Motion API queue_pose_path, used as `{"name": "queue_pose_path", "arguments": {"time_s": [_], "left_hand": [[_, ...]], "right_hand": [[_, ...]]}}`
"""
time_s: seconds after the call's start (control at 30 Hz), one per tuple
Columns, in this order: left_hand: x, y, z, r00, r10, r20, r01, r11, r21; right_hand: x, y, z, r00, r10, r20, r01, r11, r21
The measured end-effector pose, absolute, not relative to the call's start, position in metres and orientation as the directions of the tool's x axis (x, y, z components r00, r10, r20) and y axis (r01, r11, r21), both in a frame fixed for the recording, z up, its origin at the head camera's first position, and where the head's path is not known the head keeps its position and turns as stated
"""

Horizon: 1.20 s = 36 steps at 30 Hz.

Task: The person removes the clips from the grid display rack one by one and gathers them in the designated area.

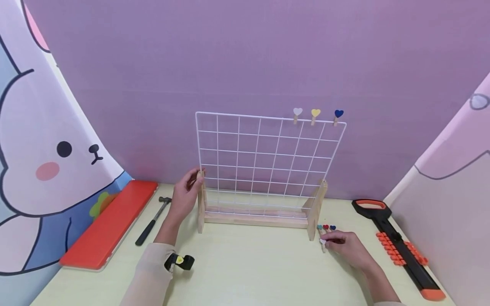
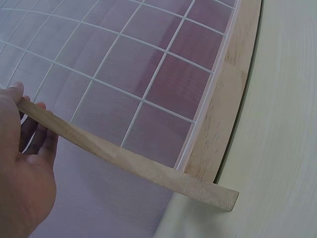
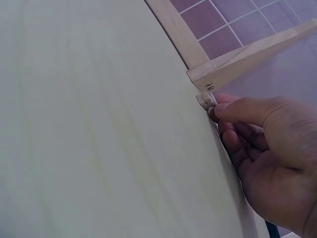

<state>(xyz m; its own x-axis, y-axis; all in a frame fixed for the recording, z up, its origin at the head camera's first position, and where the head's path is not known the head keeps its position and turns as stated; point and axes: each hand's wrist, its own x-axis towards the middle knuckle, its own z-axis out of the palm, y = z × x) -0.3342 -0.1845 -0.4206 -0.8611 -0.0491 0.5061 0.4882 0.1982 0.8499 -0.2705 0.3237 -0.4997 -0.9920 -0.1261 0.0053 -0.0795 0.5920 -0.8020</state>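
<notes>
A white wire grid (image 1: 268,153) stands upright in a wooden stand (image 1: 256,220). My left hand (image 1: 184,199) holds the upper end of the stand's left side post (image 2: 133,161) between thumb and fingers. Clipped along the grid's top right are mini clothespins with hearts: white (image 1: 297,111), yellow (image 1: 315,113) and dark blue (image 1: 338,113). By the foot of the right post, my right hand (image 1: 346,246) pinches a clothespin with a white heart (image 1: 323,242), low over the table. Just behind it lie clothespins with teal, red (image 1: 326,227) and dark blue hearts.
On the left lie a small hammer (image 1: 153,225) with a black handle and a long red-lidded case (image 1: 115,225). A long black tool with orange parts (image 1: 400,248) lies at the right. A purple backdrop (image 1: 245,55) rises behind the stand.
</notes>
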Motion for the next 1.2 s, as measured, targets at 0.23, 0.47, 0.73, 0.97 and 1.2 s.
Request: {"name": "queue_pose_path", "arguments": {"time_s": [0.23, 0.47, 0.73, 0.97, 1.2], "left_hand": [[-0.332, -0.186, -0.419, -0.866, -0.051, 0.497, 0.479, 0.192, 0.856], [-0.331, -0.186, -0.421, -0.87, -0.058, 0.489, 0.474, 0.175, 0.863], [-0.333, -0.183, -0.419, -0.858, -0.042, 0.512, 0.498, 0.173, 0.85], [-0.333, -0.183, -0.421, -0.85, -0.054, 0.525, 0.509, 0.175, 0.843], [-0.333, -0.183, -0.421, -0.852, -0.056, 0.521, 0.508, 0.157, 0.847]], "right_hand": [[-0.271, 0.323, -0.5, -0.989, -0.147, 0.024, -0.106, 0.577, -0.81], [-0.272, 0.327, -0.499, -0.991, -0.134, -0.016, -0.062, 0.556, -0.829], [-0.27, 0.339, -0.47, -0.986, -0.15, 0.067, -0.13, 0.468, -0.874], [-0.272, 0.347, -0.394, -0.967, -0.148, 0.207, -0.254, 0.561, -0.788], [-0.273, 0.347, -0.326, -0.944, -0.119, 0.308, -0.318, 0.583, -0.748]]}}
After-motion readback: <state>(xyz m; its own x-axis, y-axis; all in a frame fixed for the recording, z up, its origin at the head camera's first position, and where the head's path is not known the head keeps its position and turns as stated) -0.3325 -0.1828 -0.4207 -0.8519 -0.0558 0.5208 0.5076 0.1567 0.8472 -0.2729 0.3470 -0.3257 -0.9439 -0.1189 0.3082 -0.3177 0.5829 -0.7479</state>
